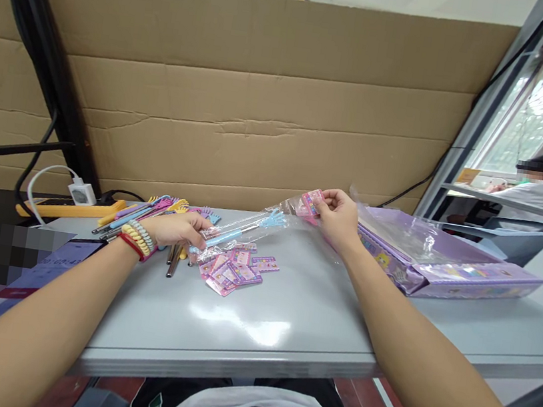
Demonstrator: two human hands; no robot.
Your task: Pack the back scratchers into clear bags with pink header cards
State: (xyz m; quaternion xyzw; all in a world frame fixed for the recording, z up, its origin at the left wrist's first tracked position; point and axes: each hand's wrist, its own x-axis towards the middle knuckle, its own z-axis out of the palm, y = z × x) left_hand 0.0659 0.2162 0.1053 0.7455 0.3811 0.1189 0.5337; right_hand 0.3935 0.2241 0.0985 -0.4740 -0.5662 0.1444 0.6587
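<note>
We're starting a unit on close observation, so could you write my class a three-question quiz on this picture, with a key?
1. What colour is the tool inside the clear bag?
2. True or false: the right hand pinches a pink card.
3. The box lies on which side of the loose cards? a) left b) right

Key: 1. Light blue. 2. True. 3. b

One bagged scratcher [234, 233], one purple box [476, 279]
</note>
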